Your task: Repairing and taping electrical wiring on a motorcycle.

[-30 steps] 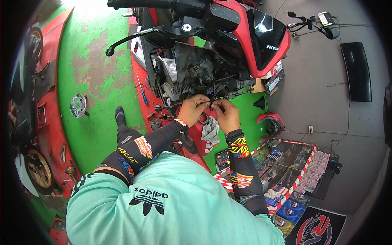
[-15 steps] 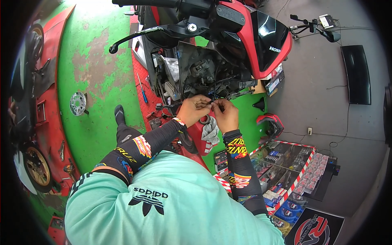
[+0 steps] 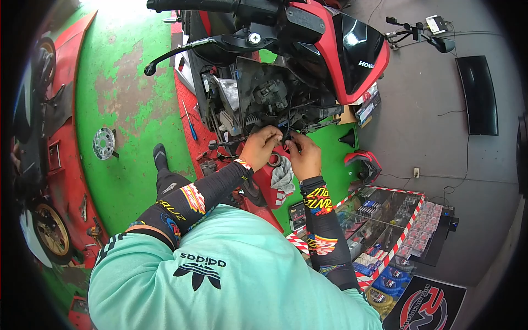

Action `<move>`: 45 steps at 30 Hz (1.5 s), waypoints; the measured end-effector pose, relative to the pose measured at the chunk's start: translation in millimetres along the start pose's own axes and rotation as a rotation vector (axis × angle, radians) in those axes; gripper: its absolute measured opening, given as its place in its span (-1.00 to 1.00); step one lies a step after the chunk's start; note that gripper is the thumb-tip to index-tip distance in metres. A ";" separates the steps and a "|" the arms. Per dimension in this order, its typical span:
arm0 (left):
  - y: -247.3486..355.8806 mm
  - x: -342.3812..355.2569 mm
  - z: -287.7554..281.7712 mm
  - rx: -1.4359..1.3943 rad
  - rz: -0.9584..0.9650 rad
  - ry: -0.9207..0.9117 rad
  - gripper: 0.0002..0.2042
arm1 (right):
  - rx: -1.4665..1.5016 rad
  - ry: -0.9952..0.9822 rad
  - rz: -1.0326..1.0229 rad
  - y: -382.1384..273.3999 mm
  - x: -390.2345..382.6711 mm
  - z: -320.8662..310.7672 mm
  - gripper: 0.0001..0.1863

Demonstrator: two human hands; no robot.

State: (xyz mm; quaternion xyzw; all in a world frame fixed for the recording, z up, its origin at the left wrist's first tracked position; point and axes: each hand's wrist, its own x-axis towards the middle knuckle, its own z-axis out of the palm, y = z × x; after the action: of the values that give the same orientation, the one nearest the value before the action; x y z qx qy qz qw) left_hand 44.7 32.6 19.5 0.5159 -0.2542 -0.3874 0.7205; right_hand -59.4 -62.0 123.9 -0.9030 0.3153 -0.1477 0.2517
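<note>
Both bare hands meet at the opened front of a red and black scooter (image 3: 360,52). My left hand (image 3: 262,147) is closed, thumb and fingers pinched together beside a thin black wire (image 3: 289,118); what it holds, if anything, is too small to make out. Close on its right, my right hand (image 3: 306,158) is pinched round the lower end of that wire, which hangs from the scooter's exposed inner parts (image 3: 270,93). Below the hands lie a red body panel (image 3: 264,179), a roll of tape (image 3: 274,160) and a grey rag (image 3: 282,177).
A brake lever (image 3: 179,55) juts out above left. On the red ramp (image 3: 184,91) lies a blue-handled screwdriver (image 3: 192,127). A brake disc (image 3: 103,144) sits on the green floor. To the right stands a glass display case (image 3: 379,217) edged with striped tape.
The fingertips of my two hands have drawn slightly apart, the left up and leftward, the right a little lower. The whole view has shifted slightly.
</note>
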 end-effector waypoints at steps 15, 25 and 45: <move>8.5 -4.2 6.1 -0.025 0.029 0.079 -0.82 | 0.142 0.023 0.037 13.5 -4.8 10.2 -0.89; 24.9 -15.9 5.8 0.197 0.129 0.044 -0.71 | 0.063 0.050 -0.058 16.0 -3.6 7.5 -0.89; 3.9 4.5 0.3 0.141 0.073 -0.032 -0.85 | -0.286 0.299 -0.202 11.9 -3.6 17.8 -0.92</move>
State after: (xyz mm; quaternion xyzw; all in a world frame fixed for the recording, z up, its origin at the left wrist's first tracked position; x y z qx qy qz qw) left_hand 48.2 29.4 23.2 0.5495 -0.3109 -0.3501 0.6919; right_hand -60.5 -61.2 102.3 -0.9246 0.2747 -0.2581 0.0555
